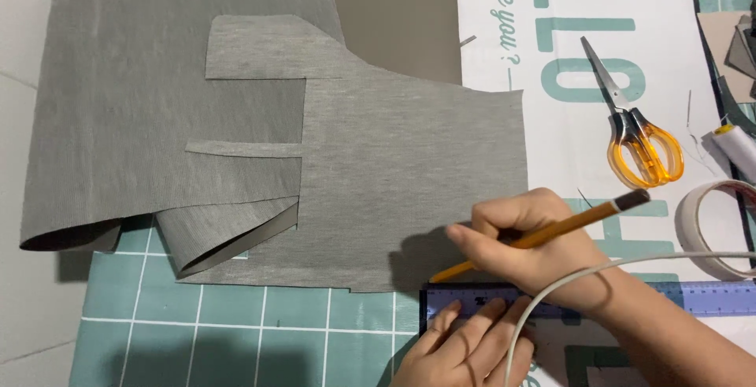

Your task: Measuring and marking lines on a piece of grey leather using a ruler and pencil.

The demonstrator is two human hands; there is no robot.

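The right hand (529,237) is curled closed around a yellow wooden pencil with a dark end (551,231), gripping it near the tip, which points down at the lower edge of a cut piece of grey ribbed fabric (409,174). That fabric lies flat on a teal cutting mat with a white grid (236,324), partly overlapping a larger folded sheet of the same grey cloth (126,96). The left hand (465,348) lies with fingers spread flat, pressing down on a blue plastic ruler (709,296) that runs along the fabric's bottom edge, just under the pencil tip; whether the tip touches the cloth is hard to tell under the hand's shadow. A thin white cable (598,269) loops over the right wrist. Well apart, to the right, lie orange-handled metal scissors (638,131), a roll of pale tape (713,218) and a white spool of thread (739,147).
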